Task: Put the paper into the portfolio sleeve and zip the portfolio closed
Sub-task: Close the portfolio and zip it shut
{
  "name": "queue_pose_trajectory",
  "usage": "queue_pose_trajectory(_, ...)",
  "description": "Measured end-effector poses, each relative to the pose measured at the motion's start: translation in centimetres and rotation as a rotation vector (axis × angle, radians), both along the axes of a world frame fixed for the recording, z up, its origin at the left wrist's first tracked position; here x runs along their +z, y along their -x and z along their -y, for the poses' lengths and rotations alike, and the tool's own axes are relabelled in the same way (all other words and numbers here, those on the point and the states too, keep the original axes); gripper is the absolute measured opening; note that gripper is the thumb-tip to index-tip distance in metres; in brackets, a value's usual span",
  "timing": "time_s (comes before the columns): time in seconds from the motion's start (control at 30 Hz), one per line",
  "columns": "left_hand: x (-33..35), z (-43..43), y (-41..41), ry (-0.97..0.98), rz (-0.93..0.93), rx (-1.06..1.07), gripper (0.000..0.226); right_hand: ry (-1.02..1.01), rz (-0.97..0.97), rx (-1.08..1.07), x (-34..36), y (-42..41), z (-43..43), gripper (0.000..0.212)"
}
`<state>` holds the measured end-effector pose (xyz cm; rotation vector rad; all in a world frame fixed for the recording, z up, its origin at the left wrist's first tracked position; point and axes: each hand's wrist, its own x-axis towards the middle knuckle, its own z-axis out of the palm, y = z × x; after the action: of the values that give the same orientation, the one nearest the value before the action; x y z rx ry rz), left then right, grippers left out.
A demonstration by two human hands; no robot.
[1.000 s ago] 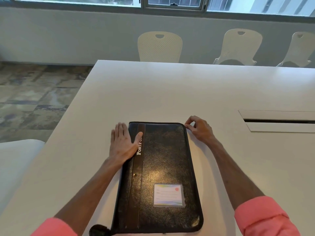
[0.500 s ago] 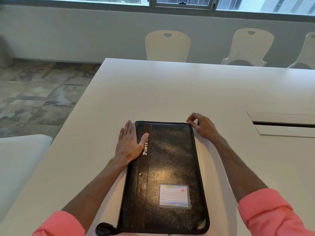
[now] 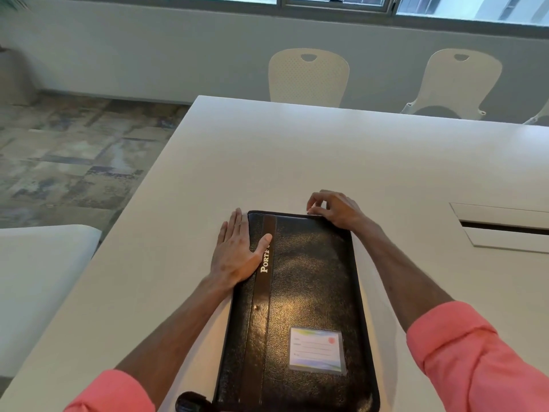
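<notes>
A black leather portfolio point(image 3: 306, 292) lies closed on the white table point(image 3: 297, 162), its spine to the left with gold lettering and a label window near the front right. My left hand point(image 3: 237, 251) rests flat along the spine at the far left corner, thumb on the cover. At the middle of the far edge, my right hand point(image 3: 332, 208) pinches a small dark thing, apparently the zipper pull, between thumb and fingertips. No paper is in sight.
Two cream chairs point(image 3: 309, 74) point(image 3: 457, 81) stand beyond the table's far edge. A recessed cable slot point(image 3: 505, 228) sits in the table at the right. A white seat point(image 3: 35, 281) lies left of the table. A black object point(image 3: 190, 402) pokes out by the portfolio's near-left corner.
My right hand has slid left from the far right corner of the portfolio along its far edge. My left hand stays flat on the spine.
</notes>
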<state>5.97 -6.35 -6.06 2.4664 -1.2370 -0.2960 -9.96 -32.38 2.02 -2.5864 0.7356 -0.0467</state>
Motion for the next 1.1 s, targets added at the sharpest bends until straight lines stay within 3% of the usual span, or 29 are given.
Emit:
queue_pose_trajectory(0.57,-0.1,-0.1,0.0,0.033,0.004,-0.011,0.103,0.005,0.061,0.159,-0.6,-10.7,-6.7,0.016)
queue_pose_trajectory(0.9,0.2,-0.2,0.0,0.027,-0.025,-0.02,0.103,-0.021,0.052,0.129,-0.2,-10.9,-7.8,0.016)
queue_pose_trajectory(1.1,1.5,-0.4,-0.2,0.006,-0.187,-0.036,0.103,-0.082,0.15,0.039,0.6,-8.6,-8.8,0.045)
